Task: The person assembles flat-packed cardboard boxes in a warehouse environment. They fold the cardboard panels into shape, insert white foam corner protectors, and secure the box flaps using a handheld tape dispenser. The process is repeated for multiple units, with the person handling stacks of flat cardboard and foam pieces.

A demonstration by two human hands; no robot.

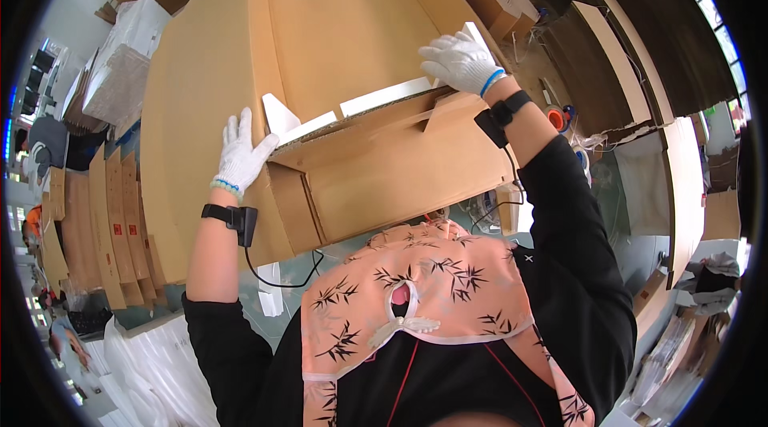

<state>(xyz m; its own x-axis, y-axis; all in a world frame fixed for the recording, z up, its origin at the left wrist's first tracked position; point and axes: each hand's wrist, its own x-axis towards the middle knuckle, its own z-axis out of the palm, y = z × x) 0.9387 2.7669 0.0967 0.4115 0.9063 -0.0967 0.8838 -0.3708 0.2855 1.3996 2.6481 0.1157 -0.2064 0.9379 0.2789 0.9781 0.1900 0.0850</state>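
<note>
A large brown cardboard box (352, 35) lies in front of me with white foam pieces (376, 99) along its near edge and corners. My left hand (242, 151), in a white knit glove, presses flat against the box's left side flap near a white foam corner (280, 113). My right hand (460, 61), also gloved, rests on the box's right near corner, fingers curled over the edge and a foam piece. Each wrist wears a black strap with a small device. The box's front flap (384, 179) hangs down toward me.
Stacks of flat cardboard (112, 219) stand at the left and more cardboard sheets (640, 51) lie to the right. A tape roll (556, 117) sits at the right near my right arm. White foam sheets (152, 363) lie at lower left.
</note>
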